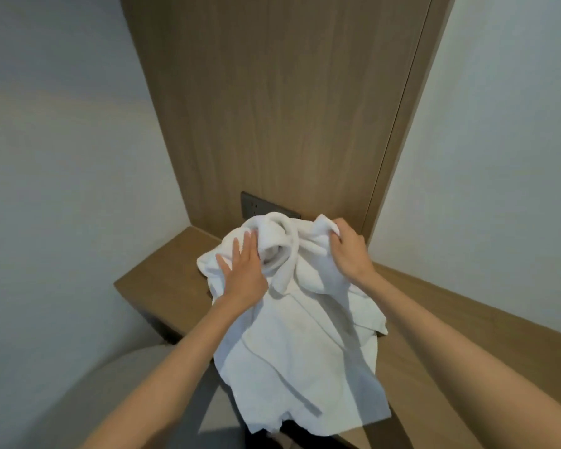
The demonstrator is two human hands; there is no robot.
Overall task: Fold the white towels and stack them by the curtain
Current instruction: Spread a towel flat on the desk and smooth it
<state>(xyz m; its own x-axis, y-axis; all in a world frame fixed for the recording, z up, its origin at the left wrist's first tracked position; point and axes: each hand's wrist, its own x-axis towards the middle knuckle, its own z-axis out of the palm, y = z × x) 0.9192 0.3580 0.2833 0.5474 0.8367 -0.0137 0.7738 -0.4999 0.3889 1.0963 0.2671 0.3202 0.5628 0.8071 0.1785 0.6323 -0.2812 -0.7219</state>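
A crumpled heap of white towels (302, 335) lies on a wooden counter (162, 273) and spills over its front edge toward me. My left hand (243, 270) lies flat on the heap's left side, fingers straight and spread. My right hand (347, 247) grips a bunched corner of towel at the top right of the heap, fingers curled round the cloth. How many towels make up the heap is unclear. No curtain is in view.
A wooden wall panel (272, 108) rises behind the counter, with a dark socket plate (256, 205) partly hidden by the towels. White walls stand left and right. The counter runs on to the right (450, 335). A grey rounded seat (117, 384) is at lower left.
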